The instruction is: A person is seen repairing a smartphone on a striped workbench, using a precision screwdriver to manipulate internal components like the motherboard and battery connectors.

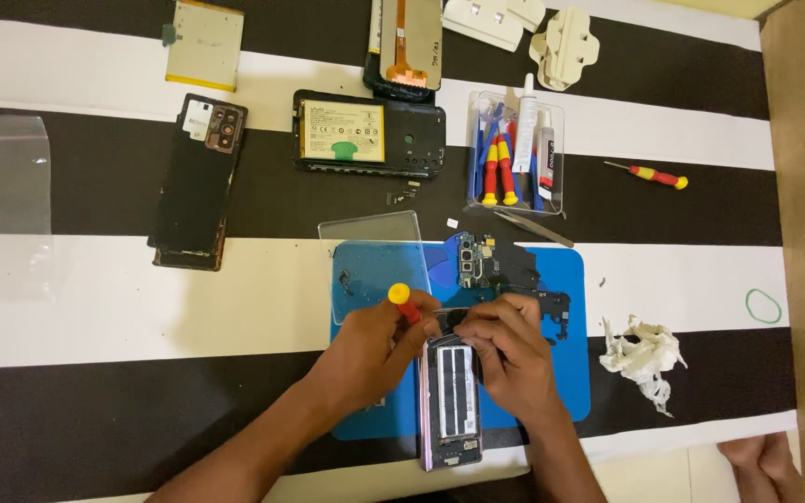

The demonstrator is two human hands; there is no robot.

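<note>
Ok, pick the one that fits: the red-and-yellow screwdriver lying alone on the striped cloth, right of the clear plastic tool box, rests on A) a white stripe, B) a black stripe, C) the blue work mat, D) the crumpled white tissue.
B: the lone red-and-yellow screwdriver lies on a black stripe of the striped cloth, right of the clear plastic tool box.

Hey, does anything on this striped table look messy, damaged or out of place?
Mostly a tidy spread of opened phones and tools. Two things stray: a crumpled white tissue lies beside the blue mat, and one red-and-yellow screwdriver lies loose outside the clear tool tray. Nothing looks spilled.
</note>
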